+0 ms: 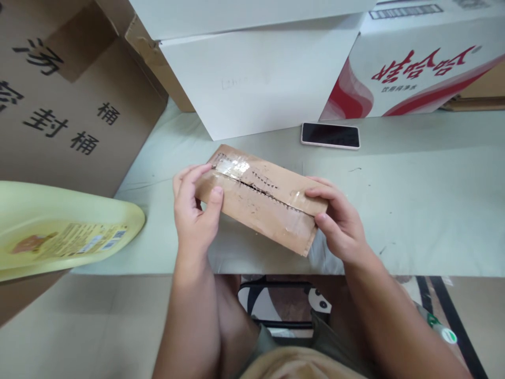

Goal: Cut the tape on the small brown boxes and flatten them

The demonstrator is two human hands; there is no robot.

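Note:
A small flat brown cardboard box (260, 202) lies tilted over the pale table (414, 210), with clear tape along a slit seam on its top. My left hand (193, 213) grips its left end, thumb on the top face and fingers curled over the far edge. My right hand (341, 223) holds the right end, fingers wrapped over the top and thumb at the side. Both hands are closed on the box.
A dark-screened phone (330, 135) lies on the table behind the box. A white carton (256, 79), a red-and-white printed carton (418, 63) and a large brown carton (71, 100) stand at the back and left. A pale yellow tray (59, 226) juts in at the left.

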